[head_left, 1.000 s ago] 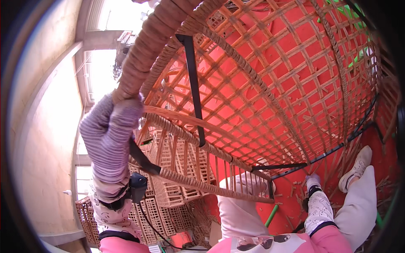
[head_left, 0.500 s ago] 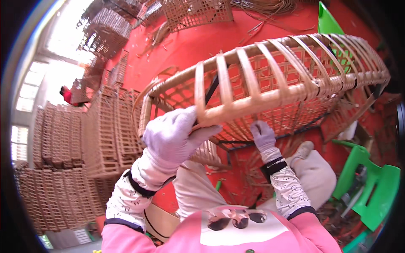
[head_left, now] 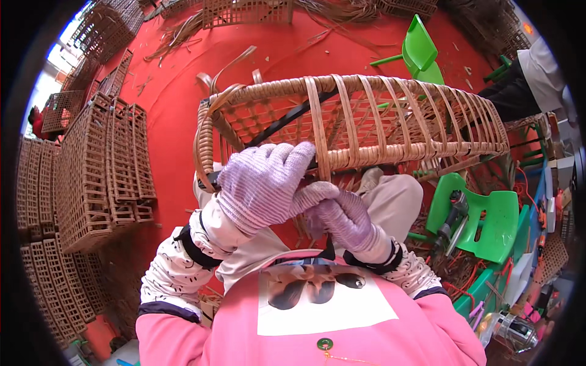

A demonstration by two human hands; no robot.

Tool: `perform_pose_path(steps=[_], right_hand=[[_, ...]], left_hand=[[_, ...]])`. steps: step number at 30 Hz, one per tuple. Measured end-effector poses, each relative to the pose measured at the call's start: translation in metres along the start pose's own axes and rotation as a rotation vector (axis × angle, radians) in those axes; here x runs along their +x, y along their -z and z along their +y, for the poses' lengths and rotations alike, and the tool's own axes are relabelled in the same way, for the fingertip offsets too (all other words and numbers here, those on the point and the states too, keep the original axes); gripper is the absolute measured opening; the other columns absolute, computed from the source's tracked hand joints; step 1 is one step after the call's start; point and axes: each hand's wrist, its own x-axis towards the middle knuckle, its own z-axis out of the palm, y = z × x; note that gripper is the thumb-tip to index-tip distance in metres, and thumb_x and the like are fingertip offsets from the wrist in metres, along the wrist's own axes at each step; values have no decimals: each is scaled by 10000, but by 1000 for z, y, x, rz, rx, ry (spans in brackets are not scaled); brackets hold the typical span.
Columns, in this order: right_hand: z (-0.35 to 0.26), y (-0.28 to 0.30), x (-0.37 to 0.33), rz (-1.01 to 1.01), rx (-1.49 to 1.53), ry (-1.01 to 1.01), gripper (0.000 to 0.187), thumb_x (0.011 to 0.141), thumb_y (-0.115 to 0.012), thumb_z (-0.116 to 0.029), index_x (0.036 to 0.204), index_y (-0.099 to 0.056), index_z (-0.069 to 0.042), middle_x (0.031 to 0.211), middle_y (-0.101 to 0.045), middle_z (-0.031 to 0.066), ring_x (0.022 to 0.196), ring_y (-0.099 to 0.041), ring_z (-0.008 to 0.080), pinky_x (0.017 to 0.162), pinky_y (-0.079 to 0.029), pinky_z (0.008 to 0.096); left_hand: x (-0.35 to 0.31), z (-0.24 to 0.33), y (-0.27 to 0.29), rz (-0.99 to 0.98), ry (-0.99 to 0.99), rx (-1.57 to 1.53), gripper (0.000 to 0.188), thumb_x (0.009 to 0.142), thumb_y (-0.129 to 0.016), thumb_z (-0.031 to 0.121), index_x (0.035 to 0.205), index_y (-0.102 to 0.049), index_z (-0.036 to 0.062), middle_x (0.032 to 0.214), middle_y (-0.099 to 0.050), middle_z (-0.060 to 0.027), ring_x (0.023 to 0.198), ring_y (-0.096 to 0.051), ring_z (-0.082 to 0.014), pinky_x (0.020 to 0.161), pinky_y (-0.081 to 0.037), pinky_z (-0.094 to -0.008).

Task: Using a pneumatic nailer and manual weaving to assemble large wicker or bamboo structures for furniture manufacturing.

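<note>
Basket now tipped lower toward us; our left hand grips its rim, right hand pinches a strand beneath.

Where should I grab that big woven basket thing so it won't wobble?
Probably the thick wrapped rim of the wicker frame, coming from below at its near corner. It is the sturdiest part; the thin slats look bendy. The left hand already grips that lower edge, the right hand beside it.
</note>
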Motion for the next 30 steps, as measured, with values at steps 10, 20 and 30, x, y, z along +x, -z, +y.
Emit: perform_pose_path(steps=[10,20,30], right_hand=[[-31,-35,-20,81,148,-249,403,959,-399,-334,811,-535,15,675,-604,137,478,-575,170,432,-461,245],[-28,-45,-39,224,171,-288,339,947,-450,-292,803,-541,1,593,-550,85,467,-557,146,431,-449,250],[5,-36,-34,157,174,-366,375,958,-403,-313,797,-519,5,596,-577,113,543,-617,186,588,-515,302]], left_hand=[[-12,-6,3,-28,-31,-182,289,790,-582,196,1024,-550,30,726,-600,-127,628,-606,-282,551,-490,-376],[-15,-4,15,-85,43,-269,281,794,-595,129,1067,-580,62,843,-639,-153,740,-630,-316,617,-504,-373],[-14,-9,15,-168,113,-386,280,810,-576,207,1065,-571,92,877,-630,-180,794,-607,-356,662,-502,-421]])
